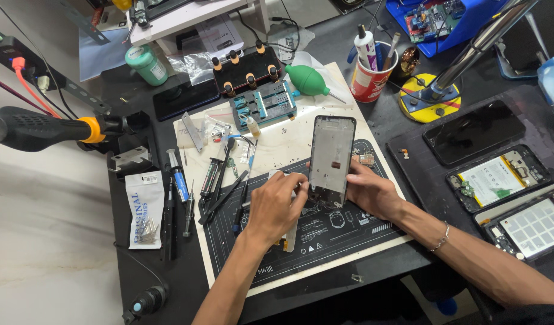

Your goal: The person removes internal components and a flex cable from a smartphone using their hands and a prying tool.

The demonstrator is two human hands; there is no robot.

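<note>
A bare phone frame (331, 157) stands nearly upright on the dark repair mat (325, 241) in the head view. My right hand (370, 191) holds it from behind at its lower right side. My left hand (275, 203) pinches at the frame's lower left corner with fingertips closed on it. A pale flat part (290, 238) lies on the mat under my left hand, mostly hidden.
Screwdrivers, tweezers and a syringe (210, 186) lie left of the mat. A green blower bulb (308, 79), a red cup of tools (371, 75) and a clamp jig (265, 103) stand behind. Opened phones (499, 177) lie on the right. A black-handled tool (42, 127) juts in from the left.
</note>
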